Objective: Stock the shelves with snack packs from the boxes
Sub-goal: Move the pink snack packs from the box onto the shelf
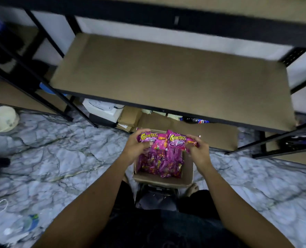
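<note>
Snack packs [166, 140] clamped in left grip [136, 147] and right grip [198, 151] above box [166, 179]; lift level, set flat on bare shelf [166, 76].

Seen from above: open cardboard box [163, 178] on the marbled floor [59, 158], packed with purple snack packs [160, 162]. Above the box, left hand [135, 149] gripping one Cornitoz pack [148, 137], right hand [198, 152] gripping a second pack [178, 139], the two packs side by side. Beyond the box, a brown shelf board [166, 77] in a black frame. Far left of the box, a pale bowl [2, 119], possibly plastic.
</note>
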The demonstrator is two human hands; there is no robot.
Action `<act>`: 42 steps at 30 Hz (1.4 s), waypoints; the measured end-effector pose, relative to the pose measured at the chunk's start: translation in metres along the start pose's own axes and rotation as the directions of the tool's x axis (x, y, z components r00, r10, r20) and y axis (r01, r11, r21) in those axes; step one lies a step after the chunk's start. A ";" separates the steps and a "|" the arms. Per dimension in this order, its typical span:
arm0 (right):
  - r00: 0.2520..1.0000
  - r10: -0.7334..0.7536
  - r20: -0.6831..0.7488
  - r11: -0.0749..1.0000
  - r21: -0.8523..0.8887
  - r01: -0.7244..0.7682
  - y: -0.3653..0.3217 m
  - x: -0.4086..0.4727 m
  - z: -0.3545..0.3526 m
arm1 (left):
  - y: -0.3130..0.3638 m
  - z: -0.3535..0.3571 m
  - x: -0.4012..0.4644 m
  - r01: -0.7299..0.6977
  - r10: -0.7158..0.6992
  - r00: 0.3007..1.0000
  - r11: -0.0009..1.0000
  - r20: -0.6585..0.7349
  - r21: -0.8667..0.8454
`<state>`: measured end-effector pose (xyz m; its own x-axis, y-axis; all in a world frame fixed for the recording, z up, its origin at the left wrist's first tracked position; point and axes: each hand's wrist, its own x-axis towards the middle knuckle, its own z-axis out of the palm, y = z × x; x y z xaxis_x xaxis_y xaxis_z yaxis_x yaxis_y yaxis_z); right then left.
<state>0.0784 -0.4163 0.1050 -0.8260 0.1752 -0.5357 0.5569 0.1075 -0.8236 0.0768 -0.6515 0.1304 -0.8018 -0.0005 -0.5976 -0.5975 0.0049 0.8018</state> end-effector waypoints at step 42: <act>0.531 -0.806 -0.262 0.578 -0.541 0.611 -0.510 0.038 -0.010 | 0.499 -0.044 0.054 -0.735 0.850 0.485 0.524 -0.207 0.430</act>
<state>-0.2360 -0.4548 0.5063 -0.8644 0.2631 0.4285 -0.1358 0.6984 -0.7027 -0.2649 -0.6932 0.4981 -0.8970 -0.2030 0.3926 0.2773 0.4334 0.8575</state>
